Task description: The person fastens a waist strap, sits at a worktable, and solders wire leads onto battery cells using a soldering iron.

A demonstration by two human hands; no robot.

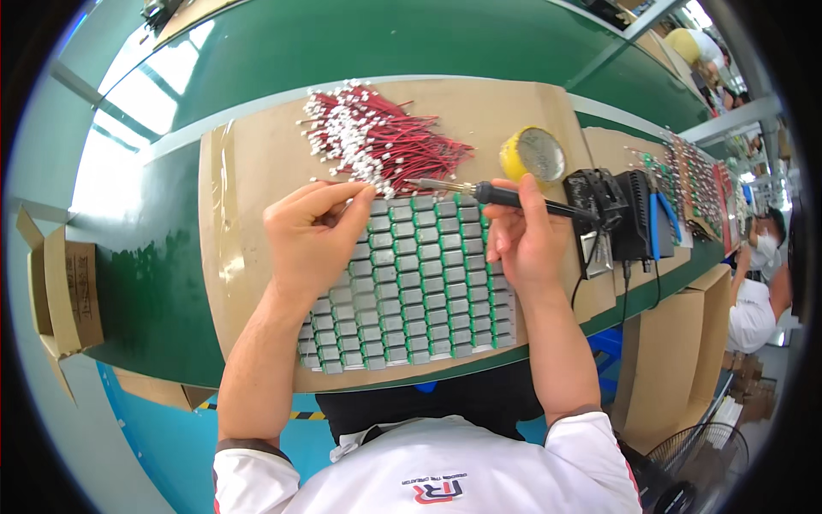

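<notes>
A person in a white short-sleeved shirt sits before me at a green workbench (145, 300), bare forearms reaching over a flat cardboard sheet (257, 171). The two hands are apart from each other. The right hand (535, 236) is closed around the black handle of a soldering iron (505, 195). The left hand (312, 231) has thumb and forefinger pinched together; I cannot tell whether a wire is between them.

The iron's long axis runs nearly level across the person's view, dipping slightly at the right. Its bare metal tip points left, toward the pinched fingertips, and ends near them without reaching them. The tip is thus nearer the left hand, though the right hand holds the tool.

Directly below the iron, between the forearms, lies a grid of small grey modules with green circuit-board edges (411, 283), in close, slightly slanted rows. Its top row is just under the iron; the left hand covers its upper left corner. Beyond it sits a heap of red wires with white connectors (385, 137). To the right are a round yellow tin (512, 156), a black soldering station (634, 214) and blue-handled pliers (656, 223).
</notes>
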